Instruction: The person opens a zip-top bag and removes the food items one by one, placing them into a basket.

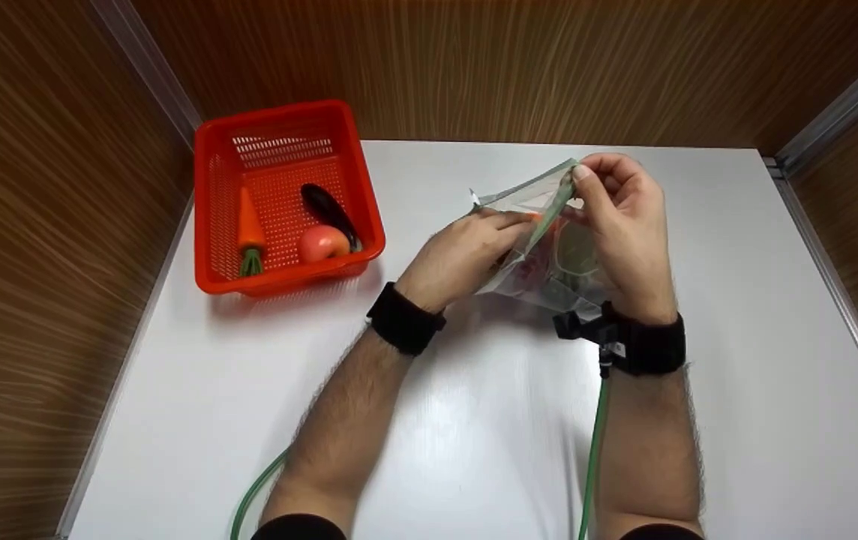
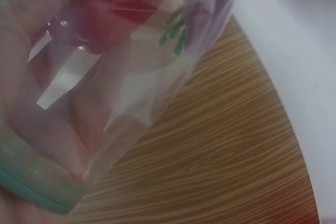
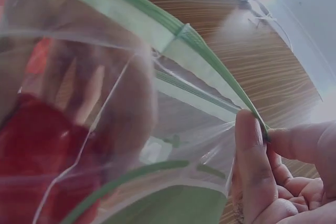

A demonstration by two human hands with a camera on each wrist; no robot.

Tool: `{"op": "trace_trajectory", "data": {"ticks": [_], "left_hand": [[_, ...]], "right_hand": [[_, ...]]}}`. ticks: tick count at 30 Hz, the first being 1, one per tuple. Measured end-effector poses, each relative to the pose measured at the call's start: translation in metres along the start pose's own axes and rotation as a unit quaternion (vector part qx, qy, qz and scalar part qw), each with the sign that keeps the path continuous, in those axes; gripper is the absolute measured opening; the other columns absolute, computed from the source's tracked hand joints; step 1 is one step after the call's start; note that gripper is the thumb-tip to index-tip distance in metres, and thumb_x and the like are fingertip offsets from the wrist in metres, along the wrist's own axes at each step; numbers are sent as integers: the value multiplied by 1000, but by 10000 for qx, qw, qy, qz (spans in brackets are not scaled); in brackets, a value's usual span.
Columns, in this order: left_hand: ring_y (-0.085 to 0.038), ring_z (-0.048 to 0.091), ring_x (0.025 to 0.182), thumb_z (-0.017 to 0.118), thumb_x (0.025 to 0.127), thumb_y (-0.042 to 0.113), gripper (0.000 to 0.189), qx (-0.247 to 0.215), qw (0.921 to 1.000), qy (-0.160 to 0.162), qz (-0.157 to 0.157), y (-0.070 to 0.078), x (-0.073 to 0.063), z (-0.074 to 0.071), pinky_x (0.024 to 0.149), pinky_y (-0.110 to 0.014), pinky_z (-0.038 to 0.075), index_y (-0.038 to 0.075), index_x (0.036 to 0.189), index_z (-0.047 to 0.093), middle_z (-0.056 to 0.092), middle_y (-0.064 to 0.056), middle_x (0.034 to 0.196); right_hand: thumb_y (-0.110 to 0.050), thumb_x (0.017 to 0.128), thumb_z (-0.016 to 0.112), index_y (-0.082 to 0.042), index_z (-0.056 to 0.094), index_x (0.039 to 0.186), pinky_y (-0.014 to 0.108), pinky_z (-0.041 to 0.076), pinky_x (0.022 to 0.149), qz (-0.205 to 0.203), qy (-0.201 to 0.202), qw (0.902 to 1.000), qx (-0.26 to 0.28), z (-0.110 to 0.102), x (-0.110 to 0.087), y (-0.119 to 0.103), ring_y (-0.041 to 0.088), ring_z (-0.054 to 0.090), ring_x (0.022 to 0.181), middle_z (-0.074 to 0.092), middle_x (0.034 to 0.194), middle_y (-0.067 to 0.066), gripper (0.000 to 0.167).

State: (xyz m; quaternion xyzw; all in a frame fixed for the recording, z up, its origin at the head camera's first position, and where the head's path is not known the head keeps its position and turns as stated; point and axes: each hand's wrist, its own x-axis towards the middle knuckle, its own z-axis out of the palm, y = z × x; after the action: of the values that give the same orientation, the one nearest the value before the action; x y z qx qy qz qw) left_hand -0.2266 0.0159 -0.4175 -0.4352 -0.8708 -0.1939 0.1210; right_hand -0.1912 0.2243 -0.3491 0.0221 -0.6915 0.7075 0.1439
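Note:
A clear zip bag (image 1: 508, 281) with a green seal strip is held up above the white table. My left hand (image 1: 466, 251) reaches in through its mouth, and the film blurs its fingers. Close to those fingers in the left wrist view is a shiny red thing (image 2: 123, 9). Beside it are thin green stalks (image 2: 176, 32) and a purplish patch (image 2: 215, 9). An orange bit (image 1: 535, 217) shows near the left fingertips. My right hand (image 1: 628, 225) pinches the green-edged rim between thumb and fingers. Whether the left fingers grip the red thing is hidden.
On the left of the white table (image 1: 474, 435) stands a red plastic basket (image 1: 208, 217). In it lie a carrot (image 1: 249, 225), an eggplant (image 1: 328, 206) and an apple (image 1: 323, 244). Wood-grain panels (image 1: 474, 67) enclose the back and sides. A green cable (image 1: 594, 457) runs along the right forearm.

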Motion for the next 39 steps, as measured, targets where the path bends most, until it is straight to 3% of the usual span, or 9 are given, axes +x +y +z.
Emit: {"op": "trace_trajectory", "data": {"ticks": [5, 11, 22, 28, 33, 39], "left_hand": [[-25, 73, 148, 79, 112, 7, 51, -318, 9989, 329, -72, -1, -4, -16, 128, -40, 59, 18, 160, 72, 77, -3, 159], [-29, 73, 146, 90, 106, 15, 58, -474, 9961, 535, -518, -5, -14, -37, 127, -43, 61, 20, 161, 71, 73, -5, 164], [-32, 73, 146, 92, 104, 16, 61, -625, 9894, 1000, -846, -18, -28, -61, 127, -44, 60, 18, 162, 71, 74, -5, 162], [-33, 72, 147, 93, 104, 18, 63, -631, 9820, 1347, -1167, -34, -40, -75, 129, -43, 59, 18, 162, 70, 74, -6, 164], [-32, 70, 152, 93, 103, 19, 68, -503, 9771, 1307, -1601, -53, -50, -89, 133, -45, 56, 20, 166, 67, 71, -6, 168], [-33, 65, 158, 91, 105, 20, 72, -343, 9616, 877, -2576, -75, -70, -108, 136, -52, 54, 23, 171, 62, 67, -8, 172]], "right_hand": [[-14, 117, 71, -6, 74, 119, 23, 71, 79, -90, 246, 9996, 51, -3, 1, -1, 14, 73, 96, 74, 104, 3, 8], [-12, 115, 74, -3, 73, 122, 25, 72, 79, -65, 577, 9974, 425, -8, 3, -4, 21, 71, 100, 72, 109, 11, 11], [-9, 116, 72, -4, 73, 119, 24, 71, 76, -108, 786, 9947, 661, -11, 5, -3, 21, 73, 100, 74, 107, 8, 6], [-8, 114, 73, -2, 72, 119, 25, 71, 73, -139, 752, 9941, 769, -10, 8, -2, 21, 72, 98, 74, 106, 10, 8], [-10, 114, 74, -3, 73, 119, 25, 72, 75, -144, 766, 9953, 579, -9, 11, -1, 21, 71, 99, 73, 107, 11, 8], [-11, 115, 73, -4, 72, 122, 25, 72, 78, -50, 774, 9956, 523, -10, 12, 0, 22, 70, 102, 72, 110, 11, 9]]}}
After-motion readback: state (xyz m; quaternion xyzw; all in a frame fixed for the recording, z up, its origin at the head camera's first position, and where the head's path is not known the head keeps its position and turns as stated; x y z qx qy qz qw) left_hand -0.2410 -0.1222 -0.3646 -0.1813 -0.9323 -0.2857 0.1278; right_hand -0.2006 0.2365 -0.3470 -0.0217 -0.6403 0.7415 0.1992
